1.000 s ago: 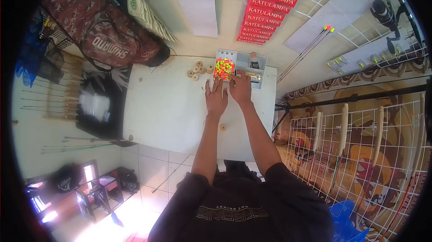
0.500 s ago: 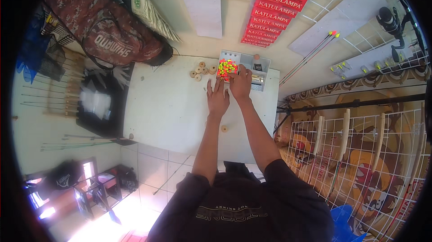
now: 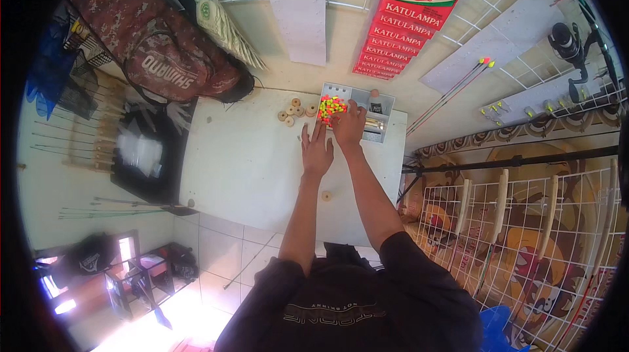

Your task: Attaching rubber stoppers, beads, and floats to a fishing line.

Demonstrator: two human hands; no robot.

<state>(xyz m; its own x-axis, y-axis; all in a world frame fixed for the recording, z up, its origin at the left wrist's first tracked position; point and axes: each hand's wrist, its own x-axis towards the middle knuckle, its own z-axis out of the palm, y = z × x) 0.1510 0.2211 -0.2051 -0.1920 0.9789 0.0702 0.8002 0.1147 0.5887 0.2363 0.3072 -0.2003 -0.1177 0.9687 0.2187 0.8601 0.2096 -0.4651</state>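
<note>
A light grey compartment box [image 3: 389,100] stands at the back of the white table. Its left compartment holds a heap of small neon pink, yellow and orange pieces [image 3: 332,106], which look like little floats. Over the right side of this heap, my right hand [image 3: 350,128] has its fingers bent down and drawn together; whatever they grip is too small to make out. My left hand [image 3: 317,153] lies at the box's front left edge, fingers stretched toward the heap. A small bottle [image 3: 375,104] and gold-coloured thin items [image 3: 374,124] occupy other compartments.
Several wooden rings [image 3: 290,111] are grouped left of the box, and one wooden ring [image 3: 326,196] lies nearer me on the white table [image 3: 242,155]. A camouflage bag [image 3: 167,44] leans at the back left. Red packets [image 3: 400,34] hang on the wall rack.
The whole view has shifted slightly, so the table and box sit a little lower. My right fingers have moved a little further left over the heap; my left hand stays at the box's edge.
</note>
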